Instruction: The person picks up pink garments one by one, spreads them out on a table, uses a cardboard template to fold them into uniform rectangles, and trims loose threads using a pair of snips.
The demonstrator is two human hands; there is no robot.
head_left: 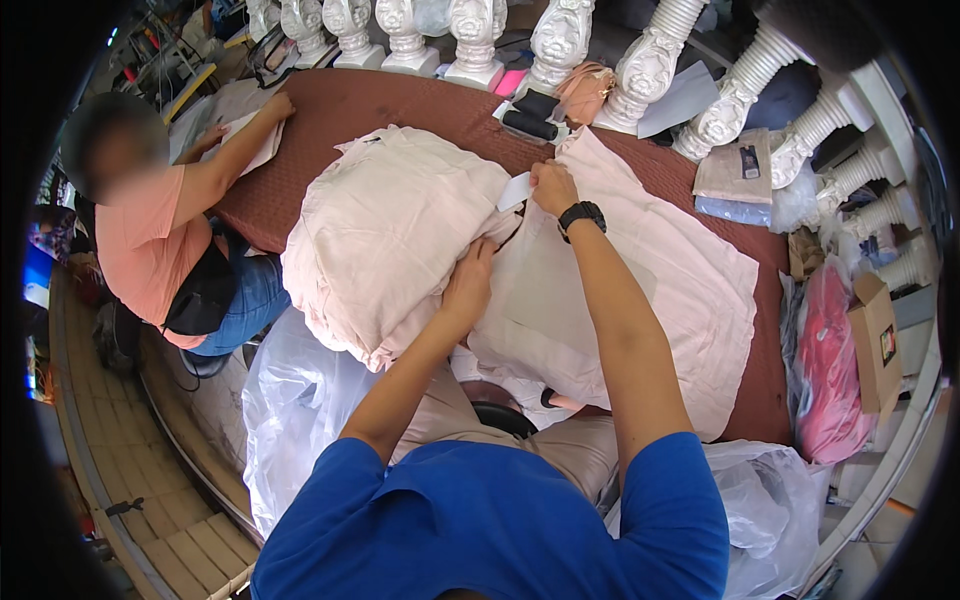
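A pale pink garment (690, 270) lies spread over the table in front of me, with a greyish rectangle (590, 300) showing on its middle. To its left rises a bulky heap of pale pink cloth (390, 230). At the garment's far left edge, the fingers of my right hand (553, 188) are closed on a small white card (514, 191). My left hand (470, 285) is lower, between heap and garment, its fingers closed against the pale pink cloth; the fingertips are partly hidden. A dark strip shows between my hands.
The table has a brown cover (330, 105). White carved balusters (475, 40) line its far side. Dark rolls (531, 115) and a packed garment (735, 165) lie near them. Left, a co-worker (145, 220) handles cloth. Clear plastic (300, 390) hangs beside my lap; a cardboard box (875, 340) stands right.
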